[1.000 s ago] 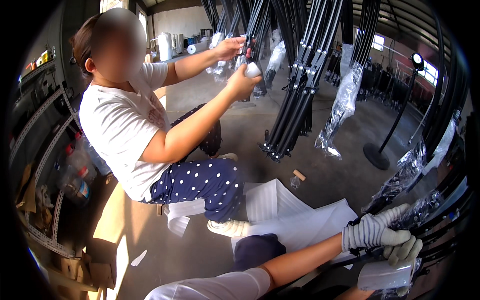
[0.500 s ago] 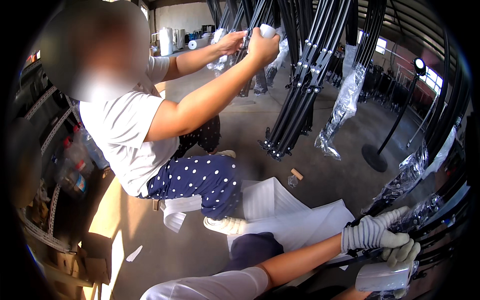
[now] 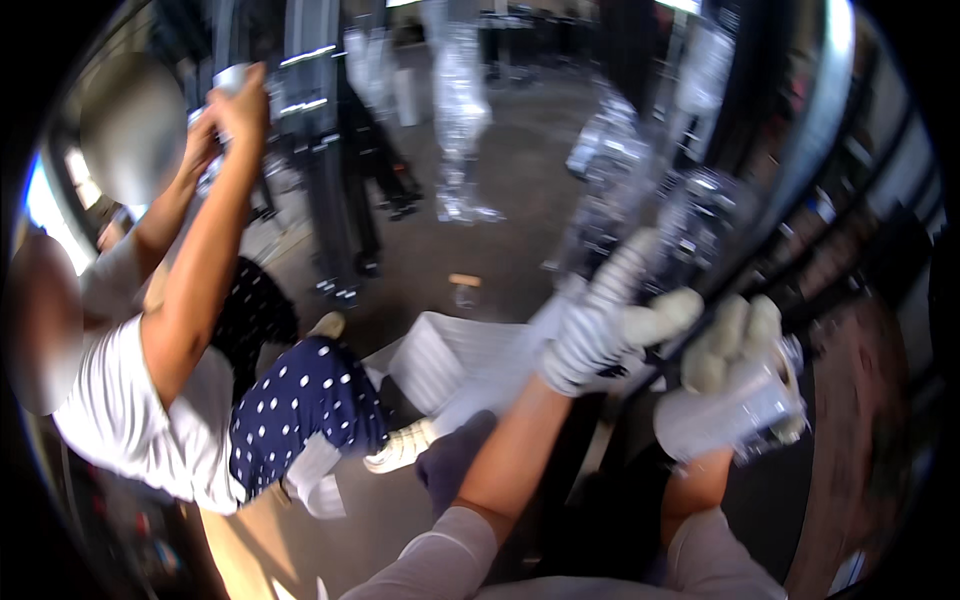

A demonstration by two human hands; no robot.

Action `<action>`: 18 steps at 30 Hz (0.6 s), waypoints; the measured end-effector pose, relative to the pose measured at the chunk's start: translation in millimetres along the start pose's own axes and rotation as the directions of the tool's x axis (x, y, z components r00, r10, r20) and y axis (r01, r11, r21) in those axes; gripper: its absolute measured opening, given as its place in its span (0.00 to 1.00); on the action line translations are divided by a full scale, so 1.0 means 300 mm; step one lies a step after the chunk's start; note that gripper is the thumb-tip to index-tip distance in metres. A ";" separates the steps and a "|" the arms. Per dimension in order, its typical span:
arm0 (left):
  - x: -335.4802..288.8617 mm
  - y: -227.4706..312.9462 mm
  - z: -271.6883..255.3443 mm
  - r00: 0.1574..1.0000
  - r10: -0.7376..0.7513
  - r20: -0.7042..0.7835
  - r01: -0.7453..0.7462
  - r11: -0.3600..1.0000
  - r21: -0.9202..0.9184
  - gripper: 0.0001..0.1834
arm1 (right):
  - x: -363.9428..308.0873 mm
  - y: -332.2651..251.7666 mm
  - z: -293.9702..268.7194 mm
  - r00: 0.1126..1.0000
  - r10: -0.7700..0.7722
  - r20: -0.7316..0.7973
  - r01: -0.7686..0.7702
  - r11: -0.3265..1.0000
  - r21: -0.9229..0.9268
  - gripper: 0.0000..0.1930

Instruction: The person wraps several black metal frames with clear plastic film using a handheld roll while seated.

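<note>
View swings R & blurs vs. 0.5 s ago, so co-worker [image 3: 130,410] & hanging black rod bundle [image 3: 325,190] now sit far L, film-wrapped bundle [image 3: 460,110] approx. mid. Co-worker's hands [image 3: 240,110] are now closer tog. L hand [image 3: 600,325] & R hand [image 3: 735,350] now show nearer mid, w/ clear roll [image 3: 705,415] tilted up to R, plus more of R forearm [image 3: 697,480] & its sleeve [image 3: 705,545].

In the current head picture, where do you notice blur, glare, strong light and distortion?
Head view: blur smears the hanging black metal bars; glare whitens the wrinkled clear plastic wrapping right of them; warm light falls on the grey floor at lower left; the left hand, in a striped white glove, looks soft; the picture bends and darkens toward its fisheye rim.
</note>
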State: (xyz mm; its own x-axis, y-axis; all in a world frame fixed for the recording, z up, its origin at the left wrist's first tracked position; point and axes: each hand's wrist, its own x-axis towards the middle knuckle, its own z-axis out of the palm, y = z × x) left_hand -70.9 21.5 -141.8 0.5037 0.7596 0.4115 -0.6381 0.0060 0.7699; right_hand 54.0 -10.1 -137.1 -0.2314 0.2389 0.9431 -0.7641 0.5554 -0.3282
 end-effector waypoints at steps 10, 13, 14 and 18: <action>0.053 -0.018 -0.048 0.996 0.072 0.045 -0.067 0.993 -0.094 0.24 | 0.025 -0.107 0.138 0.762 0.232 -0.605 -0.474 0.836 -0.277 0.43; 0.031 -0.026 -0.041 0.955 0.260 0.140 -0.283 0.943 0.176 0.26 | 0.041 -0.100 0.144 0.776 0.237 -0.585 -0.475 0.829 -0.294 0.41; 0.012 -0.005 -0.027 0.968 0.215 0.129 -0.236 0.955 0.182 0.26 | 0.035 -0.099 0.148 0.767 0.224 -0.601 -0.468 0.836 -0.286 0.42; -0.038 0.043 -0.045 0.910 0.231 0.345 -0.256 0.966 0.028 0.40 | 0.040 -0.100 0.142 0.827 0.176 -0.534 -0.393 0.859 -0.327 0.37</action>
State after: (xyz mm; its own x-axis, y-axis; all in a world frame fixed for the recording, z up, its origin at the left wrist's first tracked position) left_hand -92.9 21.8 -143.0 0.5123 0.4677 0.7203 -0.7290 -0.2066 0.6526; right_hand 48.6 -57.9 -113.5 -0.0042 0.7202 0.6937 -0.3684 0.6438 -0.6707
